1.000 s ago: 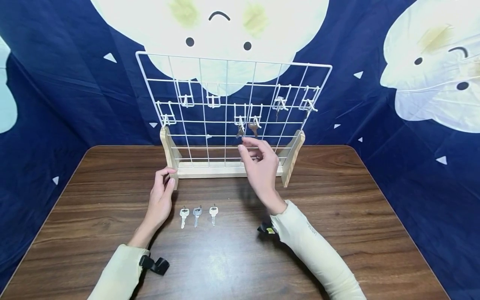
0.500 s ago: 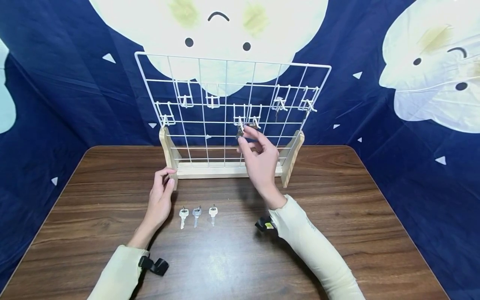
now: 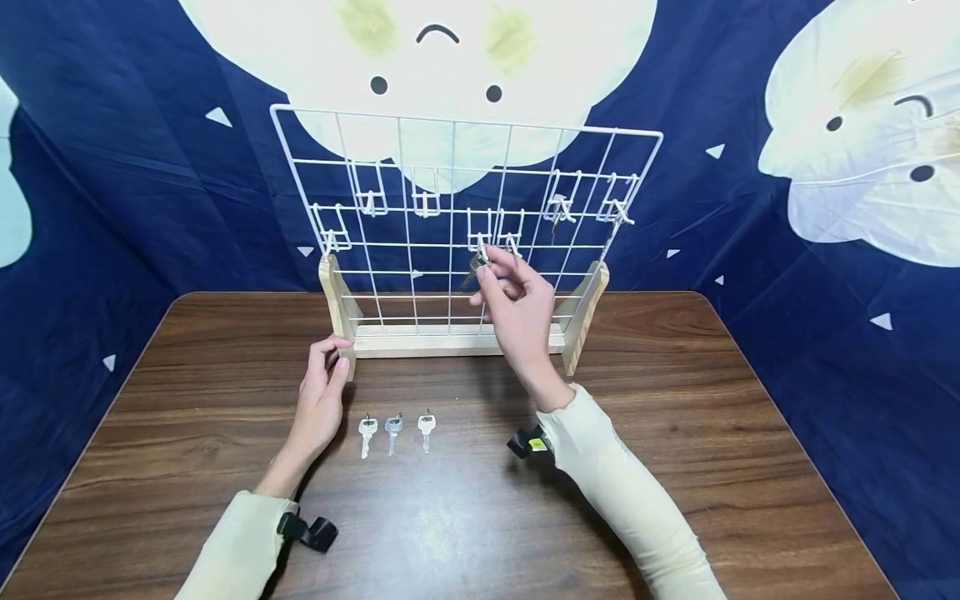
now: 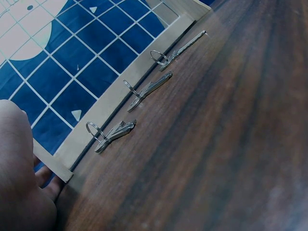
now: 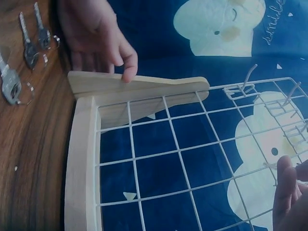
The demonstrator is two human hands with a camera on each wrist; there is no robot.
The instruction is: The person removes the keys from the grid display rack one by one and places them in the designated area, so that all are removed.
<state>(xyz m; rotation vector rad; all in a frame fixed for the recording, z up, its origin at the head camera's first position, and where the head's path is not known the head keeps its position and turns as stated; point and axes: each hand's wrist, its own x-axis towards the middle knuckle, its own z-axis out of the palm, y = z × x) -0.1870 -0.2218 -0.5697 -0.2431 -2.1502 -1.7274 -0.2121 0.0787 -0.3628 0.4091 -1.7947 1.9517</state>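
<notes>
A white wire grid rack [image 3: 397, 312] with hooks stands on wooden feet. My left hand [image 3: 321, 404] holds the rack's left wooden leg [image 3: 335, 300], thumb in front. In front of the grid, my right hand [image 3: 522, 317] pinches a key [image 3: 477, 263] between thumb and index finger, just below a middle hook [image 3: 480, 240]. Whether its ring is still round that hook cannot be made out. Partly behind the right hand is another hook [image 3: 513, 242]. On the table lie three silver keys with rings: a left key [image 3: 367, 436], a middle key [image 3: 393, 432] and a right key [image 3: 427, 432].
Keys hang from the upper right hook [image 3: 559, 208] and the far right hook [image 3: 618, 210]. Bare hooks sit at the left, including one hook [image 3: 370, 202] high on the grid. The brown wooden table [image 3: 660, 400] backs onto a blue cloth [image 3: 247, 225] with cloud prints.
My right hand has risen slightly to the middle hook and now pinches the key there, which has tilted. The left hand has stayed on the leg.
</notes>
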